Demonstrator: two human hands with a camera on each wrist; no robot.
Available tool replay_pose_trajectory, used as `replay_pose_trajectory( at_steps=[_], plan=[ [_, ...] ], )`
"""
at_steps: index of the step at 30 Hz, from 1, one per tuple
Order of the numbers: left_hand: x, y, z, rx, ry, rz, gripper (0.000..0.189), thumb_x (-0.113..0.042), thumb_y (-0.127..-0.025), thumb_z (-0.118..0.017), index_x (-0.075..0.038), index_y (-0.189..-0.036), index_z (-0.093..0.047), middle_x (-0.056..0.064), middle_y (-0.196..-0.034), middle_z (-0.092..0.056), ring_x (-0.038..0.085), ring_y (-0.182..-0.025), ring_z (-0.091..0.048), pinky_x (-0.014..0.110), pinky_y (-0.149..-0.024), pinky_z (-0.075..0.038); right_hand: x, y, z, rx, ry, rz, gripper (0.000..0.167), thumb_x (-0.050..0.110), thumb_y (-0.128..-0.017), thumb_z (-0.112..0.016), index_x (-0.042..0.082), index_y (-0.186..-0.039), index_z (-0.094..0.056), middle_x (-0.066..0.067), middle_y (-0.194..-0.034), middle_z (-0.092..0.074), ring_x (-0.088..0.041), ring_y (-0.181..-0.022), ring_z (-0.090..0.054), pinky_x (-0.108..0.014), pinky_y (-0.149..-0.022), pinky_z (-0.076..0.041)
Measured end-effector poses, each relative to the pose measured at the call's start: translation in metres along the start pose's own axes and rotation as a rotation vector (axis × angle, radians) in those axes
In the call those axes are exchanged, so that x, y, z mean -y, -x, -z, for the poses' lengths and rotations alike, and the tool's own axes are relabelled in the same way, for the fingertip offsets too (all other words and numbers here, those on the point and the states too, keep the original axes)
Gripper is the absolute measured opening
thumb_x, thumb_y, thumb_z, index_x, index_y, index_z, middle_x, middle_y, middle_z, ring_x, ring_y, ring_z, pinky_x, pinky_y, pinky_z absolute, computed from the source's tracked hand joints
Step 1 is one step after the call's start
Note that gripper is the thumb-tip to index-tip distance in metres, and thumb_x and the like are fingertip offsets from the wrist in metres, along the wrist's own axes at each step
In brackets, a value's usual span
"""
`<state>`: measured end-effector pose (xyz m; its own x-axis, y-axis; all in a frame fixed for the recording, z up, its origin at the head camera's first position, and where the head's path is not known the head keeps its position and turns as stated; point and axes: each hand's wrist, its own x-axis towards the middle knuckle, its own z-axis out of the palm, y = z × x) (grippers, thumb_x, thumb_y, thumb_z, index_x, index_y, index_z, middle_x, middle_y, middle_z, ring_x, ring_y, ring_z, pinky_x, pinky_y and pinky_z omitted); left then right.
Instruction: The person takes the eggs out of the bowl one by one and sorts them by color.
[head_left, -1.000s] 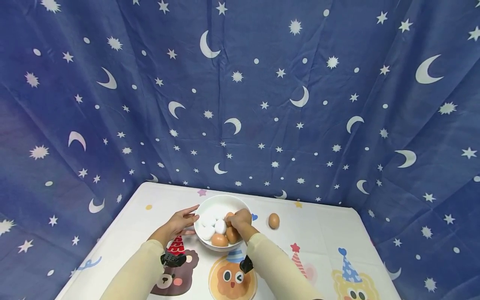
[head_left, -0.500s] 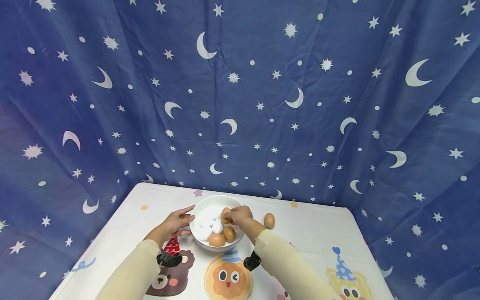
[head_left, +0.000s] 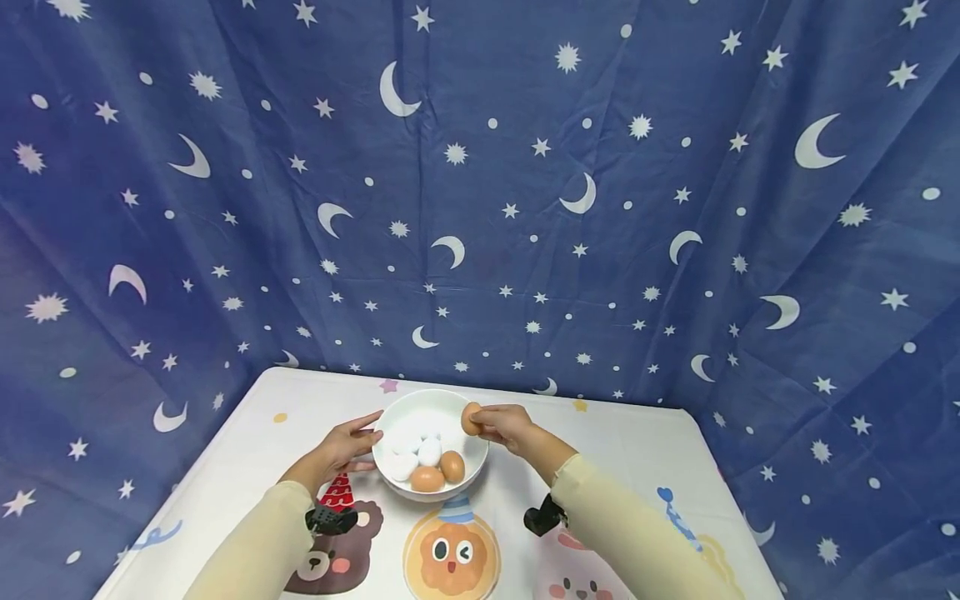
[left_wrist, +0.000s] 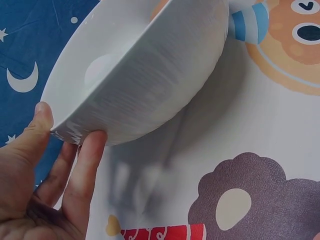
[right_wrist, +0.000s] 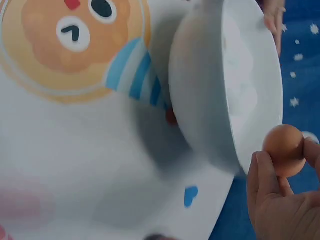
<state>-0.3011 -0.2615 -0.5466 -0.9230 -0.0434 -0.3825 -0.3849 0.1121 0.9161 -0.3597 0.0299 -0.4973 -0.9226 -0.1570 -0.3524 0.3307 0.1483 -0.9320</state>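
Note:
In the head view a white bowl (head_left: 408, 410) stands on the table, holding several white eggs (head_left: 430, 452) and two brown eggs (head_left: 427, 479). My left hand (head_left: 341, 447) steadies the bowl at its left side; the left wrist view has the thumb at the rim and fingertips against the outer wall. At the opposite side, my right hand (head_left: 510, 427) pinches another brown egg (head_left: 472, 419) between thumb and fingers, overlapping the right rim. From the right wrist, that egg shows just beside the rim, with its surface mostly uncovered.
The white tablecloth (head_left: 300, 450) carries printed cartoon faces and party hats. Behind the table's far edge hangs a blue curtain (head_left: 480, 208) with moons and stars. My right forearm covers part of the table's right side.
My right hand has lifted a brown egg from among the others and carried it right, to the bowl's rim. The loose egg on the table is now hidden. My left hand stays at the bowl.

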Motion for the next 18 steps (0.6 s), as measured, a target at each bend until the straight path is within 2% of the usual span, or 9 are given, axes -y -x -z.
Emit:
replay_pose_trajectory(
  at_steps=[6,11,14,18],
  plan=[
    [-0.003,-0.001,-0.001,0.007,-0.002,-0.003,0.057,-0.019,-0.1,-0.059,-0.018,-0.153,-0.037,0.029,-0.144,-0.043,0.032,-0.113,-0.065,0.039,-0.079,-0.064,0.005,-0.009,0.033,-0.068,-0.017,-0.043,0.036,0.003,-0.083,-0.075,-0.008,-0.116,-0.068,-0.01,-0.091,-0.073,-0.011,-0.068,-0.067,-0.022,-0.07,-0.062],
    [-0.002,-0.001,-0.002,0.01,-0.007,-0.003,0.057,-0.021,-0.101,-0.058,-0.018,-0.153,-0.037,0.028,-0.143,-0.044,0.028,-0.111,-0.066,0.038,-0.08,-0.063,0.004,-0.013,0.063,-0.127,0.019,-0.061,0.037,0.007,-0.084,-0.075,-0.008,-0.117,-0.067,-0.007,-0.084,-0.071,-0.009,-0.063,-0.066,-0.022,-0.069,-0.062],
    [0.0,-0.001,-0.002,0.012,-0.009,-0.01,0.056,-0.023,-0.101,-0.057,-0.018,-0.153,-0.037,0.027,-0.144,-0.044,0.032,-0.115,-0.063,0.039,-0.08,-0.063,0.001,-0.015,0.079,-0.146,0.027,-0.07,0.038,0.007,-0.084,-0.075,-0.009,-0.118,-0.066,-0.004,-0.082,-0.069,-0.009,-0.064,-0.065,-0.025,-0.073,-0.063],
    [0.003,0.0,0.0,0.023,-0.008,-0.024,0.057,-0.023,-0.101,-0.057,-0.019,-0.154,-0.036,0.029,-0.146,-0.041,0.04,-0.122,-0.057,0.04,-0.08,-0.063,-0.006,-0.018,0.098,-0.148,0.008,-0.073,0.038,0.003,-0.084,-0.074,-0.011,-0.119,-0.064,-0.004,-0.086,-0.069,-0.011,-0.07,-0.066,-0.028,-0.077,-0.063]
  ],
)
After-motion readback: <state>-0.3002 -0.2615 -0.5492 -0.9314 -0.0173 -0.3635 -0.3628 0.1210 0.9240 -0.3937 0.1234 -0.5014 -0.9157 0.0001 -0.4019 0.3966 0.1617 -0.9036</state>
